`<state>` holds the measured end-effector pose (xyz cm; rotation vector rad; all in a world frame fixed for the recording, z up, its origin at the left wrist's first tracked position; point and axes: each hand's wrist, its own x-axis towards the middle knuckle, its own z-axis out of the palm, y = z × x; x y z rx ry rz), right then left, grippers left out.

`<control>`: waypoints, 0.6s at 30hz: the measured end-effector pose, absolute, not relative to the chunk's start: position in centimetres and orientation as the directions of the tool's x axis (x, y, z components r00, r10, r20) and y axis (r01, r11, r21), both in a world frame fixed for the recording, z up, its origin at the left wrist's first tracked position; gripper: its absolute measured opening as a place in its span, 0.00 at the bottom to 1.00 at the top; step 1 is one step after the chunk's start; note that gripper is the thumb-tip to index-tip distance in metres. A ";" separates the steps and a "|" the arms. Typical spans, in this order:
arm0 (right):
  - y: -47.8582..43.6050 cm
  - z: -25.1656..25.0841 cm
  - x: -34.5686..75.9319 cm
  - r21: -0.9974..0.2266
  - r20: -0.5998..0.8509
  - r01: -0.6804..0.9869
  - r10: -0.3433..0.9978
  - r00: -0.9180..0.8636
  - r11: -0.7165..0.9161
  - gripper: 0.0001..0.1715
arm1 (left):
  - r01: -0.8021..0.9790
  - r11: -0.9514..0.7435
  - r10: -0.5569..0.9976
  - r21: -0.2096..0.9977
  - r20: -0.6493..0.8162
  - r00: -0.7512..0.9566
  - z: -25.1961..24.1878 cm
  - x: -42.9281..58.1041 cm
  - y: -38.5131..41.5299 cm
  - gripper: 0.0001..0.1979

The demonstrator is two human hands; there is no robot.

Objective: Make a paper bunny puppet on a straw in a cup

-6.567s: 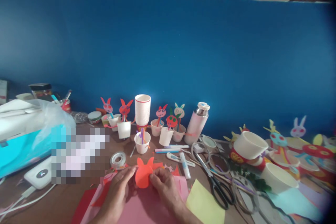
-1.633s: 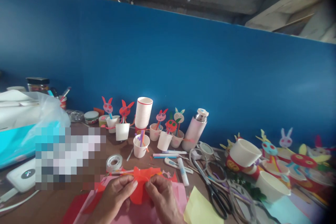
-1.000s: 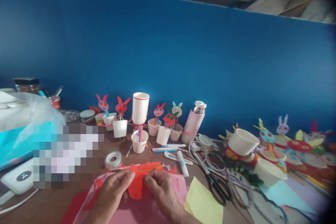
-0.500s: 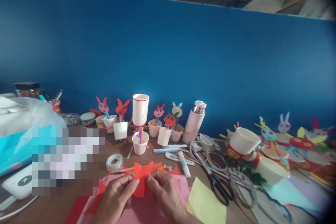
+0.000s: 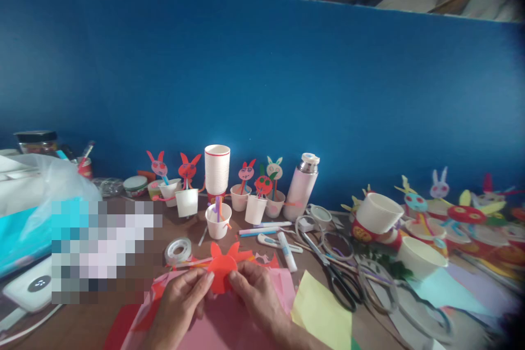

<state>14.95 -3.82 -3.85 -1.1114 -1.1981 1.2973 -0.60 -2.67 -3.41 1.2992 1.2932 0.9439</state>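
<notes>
Item: a roll of clear adhesive tape (image 5: 179, 251), lying just beyond the left hand (image 5: 177, 298). The left hand was narrowly pinched on one edge of an orange-red paper rabbit cutout (image 5: 217, 268), held over a pink paper sheet (image 5: 229, 322). The cutout was fully shaped, ears upward, its visible face blank with nothing drawn. The right hand (image 5: 256, 295) pinched the opposite edge. Farther back stood a paper rabbit with a drawn face (image 5: 246, 172), mounted on a stick in a white paper cup (image 5: 240, 198). At right lay a yellow paper sheet (image 5: 322, 311) and black-handled scissors (image 5: 342, 292).
</notes>
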 end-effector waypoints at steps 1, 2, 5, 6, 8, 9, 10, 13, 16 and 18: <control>-3.9 -3.8 14.9 -0.995 0.003 -0.104 0.994 -0.108 -0.008 0.17 | 0.152 0.113 0.985 0.982 -0.131 0.116 -3.4 -0.7 -2.7 0.21; -4.0 -3.9 14.9 -0.993 0.003 -0.121 0.990 -0.142 -0.014 0.16 | 0.131 0.120 0.983 0.984 -0.136 0.125 -3.4 -0.8 -2.6 0.21; -4.0 -4.3 14.8 -0.991 0.001 -0.129 0.985 -0.173 -0.022 0.15 | 0.093 0.138 0.978 0.986 -0.151 0.147 -3.3 -1.0 -2.5 0.21; -4.0 -4.6 14.8 -0.993 -0.001 -0.119 0.987 -0.163 -0.021 0.15 | 0.077 0.142 0.976 0.987 -0.153 0.154 -3.2 -1.0 -2.5 0.21; -3.9 -5.0 14.8 -0.994 -0.005 -0.104 0.990 -0.140 -0.020 0.15 | 0.042 0.149 0.975 0.988 -0.154 0.161 -3.0 -0.9 -2.5 0.22; -3.8 -5.2 14.8 -0.995 -0.009 -0.099 0.991 -0.130 -0.022 0.14 | 0.026 0.154 0.975 0.988 -0.156 0.158 -2.9 -0.9 -2.5 0.23; -3.8 -5.3 14.8 -0.995 -0.012 -0.092 0.993 -0.119 -0.023 0.15 | 0.011 0.161 0.975 0.987 -0.161 0.153 -2.8 -0.8 -2.6 0.23; -3.7 -5.3 14.8 -0.997 -0.018 -0.073 0.995 -0.097 -0.025 0.15 | -0.024 0.171 0.974 0.985 -0.165 0.153 -2.5 -0.7 -2.6 0.24; -3.7 -5.0 14.8 -0.997 -0.028 -0.063 0.995 -0.093 -0.033 0.15 | -0.016 0.158 0.976 0.987 -0.154 0.153 -2.3 -0.6 -2.7 0.24; -3.7 -4.8 14.7 -0.997 -0.043 -0.061 0.994 -0.096 -0.049 0.16 | 0.006 0.147 0.979 0.989 -0.147 0.140 -2.3 -0.7 -2.7 0.24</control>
